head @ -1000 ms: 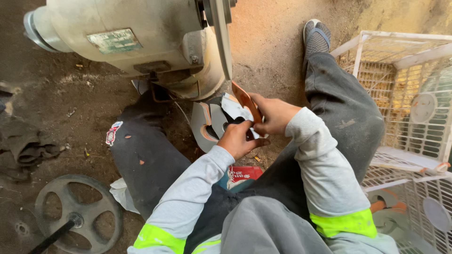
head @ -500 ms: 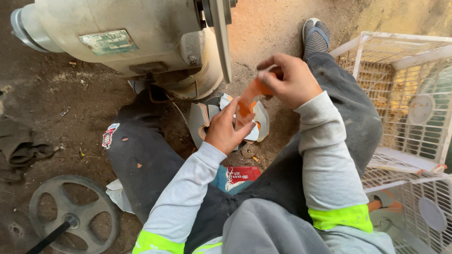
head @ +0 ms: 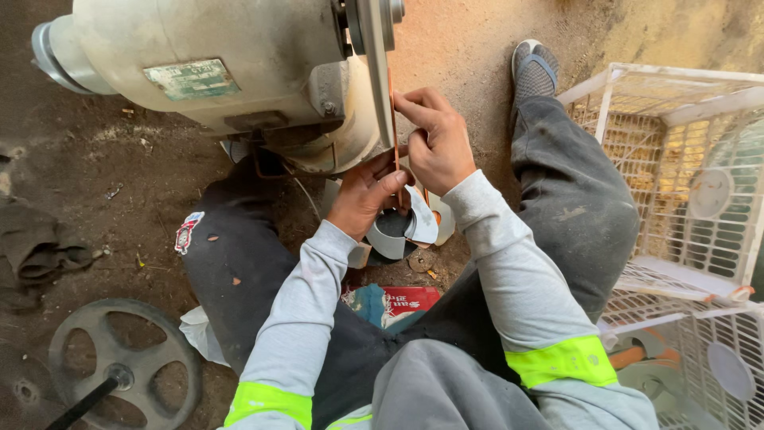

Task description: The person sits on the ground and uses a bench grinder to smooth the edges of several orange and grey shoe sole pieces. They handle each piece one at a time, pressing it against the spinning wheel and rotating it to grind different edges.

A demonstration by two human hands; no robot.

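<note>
**Orange strip held up against the motor's disc**

Dirt floor (head: 119, 183), dusty and littered, carries everything: a person sits on it with legs spread around a large grey motor (head: 207, 72).

As far as can be judged, the work is midway. A thin orange strip (head: 392, 119) already stands against the rim of the motor's round end disc (head: 374, 64), but both hands are on it, so it does not look seated or fixed. What remains appears to be settling it along the disc's edge.

Its long axis runs nearly vertical in the view, upper end toward the disc's rim, lower end dropping between the two hands; the bottom tip is hidden behind fingers.

The right hand (head: 438, 143) pinches the strip's upper part, grip narrow, fingertips closed on it. The left hand (head: 368, 195) steadies the lower part, thumb and fingers pressed to it.

Just below the hands lies a curled white tape roll (head: 406, 231) on the floor. Nearer the body is a red printed packet (head: 398, 301). A spoked dark wheel (head: 119, 366) lies well apart at lower left, and white wire fan guards (head: 676, 191) are stacked to the right, beside the person's right leg.
</note>
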